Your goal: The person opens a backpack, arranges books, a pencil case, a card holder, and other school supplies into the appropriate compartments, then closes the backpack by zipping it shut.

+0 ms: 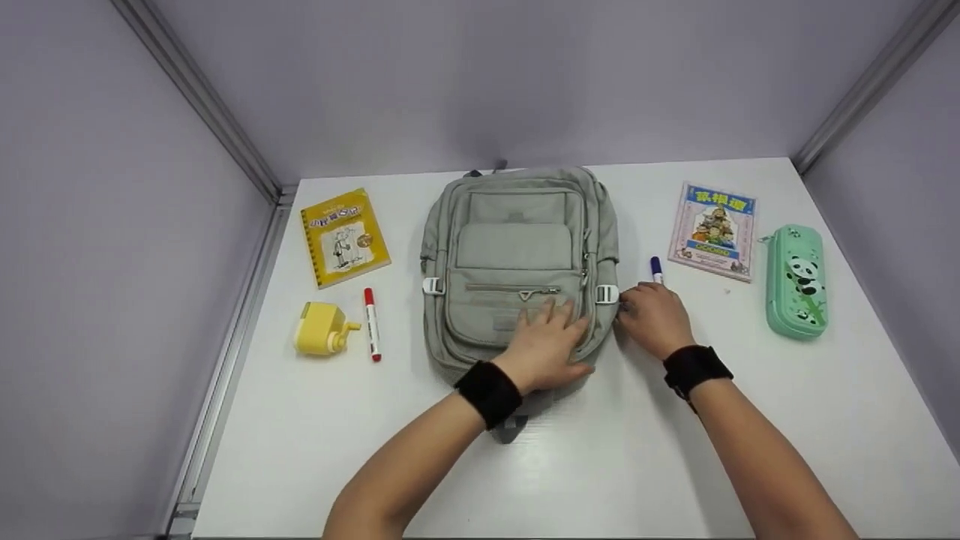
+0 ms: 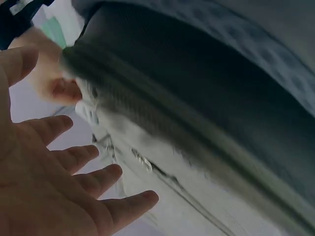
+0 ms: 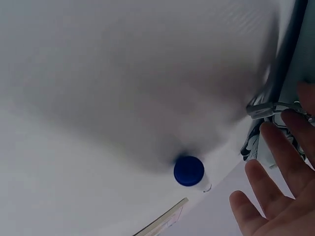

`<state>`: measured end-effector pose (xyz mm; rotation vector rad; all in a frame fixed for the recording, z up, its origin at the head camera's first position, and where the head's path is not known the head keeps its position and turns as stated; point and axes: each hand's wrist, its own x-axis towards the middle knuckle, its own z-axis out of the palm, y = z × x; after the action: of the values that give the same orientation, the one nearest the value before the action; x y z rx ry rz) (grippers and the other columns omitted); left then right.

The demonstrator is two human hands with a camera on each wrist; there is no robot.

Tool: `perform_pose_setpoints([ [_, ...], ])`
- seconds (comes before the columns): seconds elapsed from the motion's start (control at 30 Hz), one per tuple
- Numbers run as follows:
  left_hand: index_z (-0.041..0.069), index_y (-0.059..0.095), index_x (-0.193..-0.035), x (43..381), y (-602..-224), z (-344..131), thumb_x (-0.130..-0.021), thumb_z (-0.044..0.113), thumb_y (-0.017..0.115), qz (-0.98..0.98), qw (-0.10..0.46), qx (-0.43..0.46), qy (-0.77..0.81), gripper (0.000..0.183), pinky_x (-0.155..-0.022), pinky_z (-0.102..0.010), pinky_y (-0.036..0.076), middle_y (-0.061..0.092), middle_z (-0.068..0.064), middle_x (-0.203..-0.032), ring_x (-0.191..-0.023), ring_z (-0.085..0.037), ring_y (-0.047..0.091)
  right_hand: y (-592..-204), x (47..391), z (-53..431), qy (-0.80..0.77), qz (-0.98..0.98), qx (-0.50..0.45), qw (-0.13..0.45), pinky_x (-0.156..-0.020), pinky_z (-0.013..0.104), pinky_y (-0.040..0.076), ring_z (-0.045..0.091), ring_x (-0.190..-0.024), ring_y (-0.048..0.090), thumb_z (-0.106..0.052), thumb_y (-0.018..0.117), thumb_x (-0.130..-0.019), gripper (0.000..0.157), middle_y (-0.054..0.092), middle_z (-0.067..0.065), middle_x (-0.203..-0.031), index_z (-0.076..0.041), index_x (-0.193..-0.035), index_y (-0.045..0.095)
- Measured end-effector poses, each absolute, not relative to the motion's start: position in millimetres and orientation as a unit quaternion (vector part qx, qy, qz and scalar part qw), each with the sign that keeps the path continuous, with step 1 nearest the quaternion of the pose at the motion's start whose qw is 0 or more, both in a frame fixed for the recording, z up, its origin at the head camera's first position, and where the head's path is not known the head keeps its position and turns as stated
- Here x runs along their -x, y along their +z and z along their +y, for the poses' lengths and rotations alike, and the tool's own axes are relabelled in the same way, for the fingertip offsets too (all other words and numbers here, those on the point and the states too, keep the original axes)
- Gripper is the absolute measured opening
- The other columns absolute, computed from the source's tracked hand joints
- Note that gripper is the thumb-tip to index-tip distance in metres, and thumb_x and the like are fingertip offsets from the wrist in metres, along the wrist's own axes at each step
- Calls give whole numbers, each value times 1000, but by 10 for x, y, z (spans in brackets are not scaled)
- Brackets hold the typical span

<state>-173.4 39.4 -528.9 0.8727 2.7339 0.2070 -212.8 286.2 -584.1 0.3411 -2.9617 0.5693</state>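
A grey-green backpack [image 1: 514,247] lies front side up at the middle of the white table. My left hand [image 1: 541,345] rests with spread fingers on its lower front, below a zipped pocket [image 1: 502,289]. At the bag's right side, near a white buckle [image 1: 607,294], my right hand [image 1: 654,319] has its fingers bent. In the right wrist view, its thumb and index finger pinch what looks like a zipper pull [image 3: 261,110] at the bag's edge. A blue-capped marker [image 1: 657,268] lies just beyond that hand, partly hidden by it.
To the left are a yellow book [image 1: 346,238], a red-capped marker [image 1: 372,324] and a yellow pencil sharpener-like device [image 1: 321,328] with a crank. At right lie a pink-and-blue book [image 1: 715,231] and a green panda pencil case [image 1: 796,282]. Pale walls [image 1: 465,82] enclose the table.
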Motion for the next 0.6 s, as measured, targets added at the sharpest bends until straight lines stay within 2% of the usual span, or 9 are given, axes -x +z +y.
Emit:
perform_pose_setpoints([
  [0.13,31,21,-164,1819,-5404,663,-91,69,60,954,149,-255,45,91,-113,-69,24,6,-10,-171,-155,-39,9,-5881,2188,2808,202,-972,-101,59,-95,59,46,43,-109,62,-9,72,-88,20,73,19,-107,0,-106,76],
  [0.23,33,19,-165,1897,-5421,758,-94,63,60,959,163,-231,35,87,-112,-69,25,4,-9,-172,-155,-40,9,-5889,2226,2807,213,-971,-96,58,-94,58,46,42,-106,64,-9,71,-89,19,74,19,-105,0,-105,76],
  [0.43,42,16,-163,2094,-5338,823,-105,52,46,948,199,-246,16,66,-110,-69,29,4,-10,-171,-155,-39,10,-5823,2302,2867,220,-971,-85,44,-87,57,49,41,-97,67,-13,68,-93,18,75,17,-102,-2,-106,75],
  [0.6,42,18,-163,2246,-5313,837,-108,48,41,943,209,-256,26,59,-111,-69,29,5,-13,-171,-155,-38,11,-5781,2362,2874,230,-970,-68,39,-79,54,52,38,-87,70,-15,66,-97,17,75,16,-99,-4,-109,73],
])
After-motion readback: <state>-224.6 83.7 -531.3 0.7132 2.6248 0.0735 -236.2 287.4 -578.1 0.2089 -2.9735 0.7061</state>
